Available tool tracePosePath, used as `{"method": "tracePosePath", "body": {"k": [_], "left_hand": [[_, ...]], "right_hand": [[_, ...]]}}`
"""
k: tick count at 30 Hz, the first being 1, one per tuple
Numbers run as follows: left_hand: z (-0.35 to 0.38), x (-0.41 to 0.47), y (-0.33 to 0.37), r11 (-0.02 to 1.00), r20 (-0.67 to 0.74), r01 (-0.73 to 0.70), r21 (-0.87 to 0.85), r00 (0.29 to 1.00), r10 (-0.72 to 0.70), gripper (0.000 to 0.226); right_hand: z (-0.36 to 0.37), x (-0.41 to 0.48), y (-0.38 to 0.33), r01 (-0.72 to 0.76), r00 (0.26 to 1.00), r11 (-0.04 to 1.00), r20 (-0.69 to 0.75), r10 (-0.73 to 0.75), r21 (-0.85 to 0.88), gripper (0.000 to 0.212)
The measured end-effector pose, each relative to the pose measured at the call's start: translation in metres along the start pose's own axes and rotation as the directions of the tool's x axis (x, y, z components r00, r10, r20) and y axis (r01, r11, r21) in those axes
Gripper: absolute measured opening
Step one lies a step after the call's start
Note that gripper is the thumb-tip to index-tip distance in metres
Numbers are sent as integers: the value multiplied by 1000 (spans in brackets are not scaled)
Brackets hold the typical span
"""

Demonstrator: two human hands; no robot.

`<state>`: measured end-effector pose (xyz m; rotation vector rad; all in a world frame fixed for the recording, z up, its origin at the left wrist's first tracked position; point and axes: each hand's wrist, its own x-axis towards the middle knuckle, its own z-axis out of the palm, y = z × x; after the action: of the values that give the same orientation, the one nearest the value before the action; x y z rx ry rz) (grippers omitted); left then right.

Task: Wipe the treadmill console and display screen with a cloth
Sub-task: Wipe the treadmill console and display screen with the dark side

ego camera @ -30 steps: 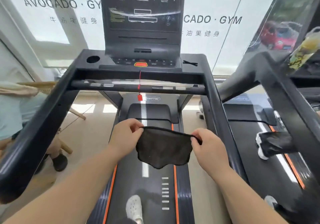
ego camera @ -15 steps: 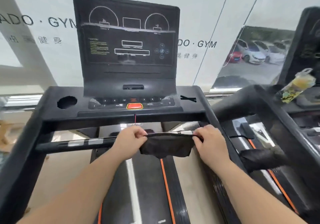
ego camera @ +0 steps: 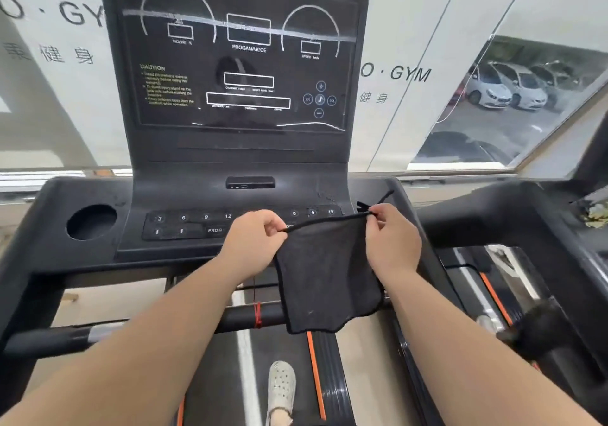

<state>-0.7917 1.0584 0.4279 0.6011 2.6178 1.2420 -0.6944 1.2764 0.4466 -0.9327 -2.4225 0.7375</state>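
pinching thin dark square cloth (ego camera: 329, 271) by corners.

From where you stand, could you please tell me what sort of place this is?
Almost certainly a gym: a treadmill console with a display screen in front, a second treadmill to the right, and GYM lettering on the window.

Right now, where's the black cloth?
In the head view, the thin black cloth hangs centre-right, pinched at its top corners by the left hand and right hand, in front of the black treadmill console.
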Motion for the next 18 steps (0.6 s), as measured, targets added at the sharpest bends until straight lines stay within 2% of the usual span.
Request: {"method": "tracePosePath", "body": {"k": [3, 7, 10, 12, 14, 16, 18], "left_hand": [[4, 24, -3, 1000, -11, 1, 24, 1000, -1, 29], [10, 45, -6, 998, -24, 18, 62, 1000, -16, 13], [15, 58, -11, 993, -19, 29, 111, 999, -27, 15], [18, 65, -13, 987, -23, 28, 156, 999, -25, 17], [20, 68, -15, 980, -25, 20, 196, 1000, -16, 12], [18, 68, -20, 972, -41, 9, 236, 999, 0, 5], [12, 68, -28, 958, -77, -11, 288, 996, 35, 7]], "right_hand": [[21, 27, -3, -9, 1000, 999, 30, 8, 35, 21], [52, 55, -4, 4, 997, 998, 78, -8, 58, 27], [75, 68, -3, 55, 984, 993, 161, -71, 100, 48], [92, 69, -2, 143, 958, 990, 249, -140, 5, 73], [109, 65, -1, 215, 930, 956, 340, -138, -199, 91], [120, 60, -1, 231, 918, 923, 383, -102, -308, 98], [125, 61, -4, 231, 913, 913, 399, -84, -337, 102]]}}
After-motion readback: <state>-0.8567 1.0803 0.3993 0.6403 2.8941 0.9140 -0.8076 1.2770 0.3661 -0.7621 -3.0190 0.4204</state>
